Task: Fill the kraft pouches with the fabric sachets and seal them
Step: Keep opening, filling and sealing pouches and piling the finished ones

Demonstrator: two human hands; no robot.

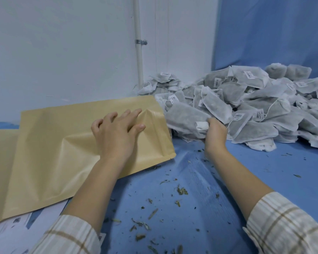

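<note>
A large kraft pouch (62,147) lies flat on the blue cloth at the left, its mouth end toward the sachet heap. My left hand (116,132) rests on it near that mouth, fingers spread and slightly bent, pressing the paper. Just right of the pouch mouth, my right hand (214,132) grips a grey-white fabric sachet (185,119), which points at the pouch opening. A big heap of fabric sachets (261,105) with small printed tags fills the right side behind it.
A second kraft pouch (0,153) lies under the first at the far left. White printed sheets (17,228) show at the lower left. Loose dried herb bits (180,191) litter the blue cloth. A white wall with a pipe (139,52) stands behind.
</note>
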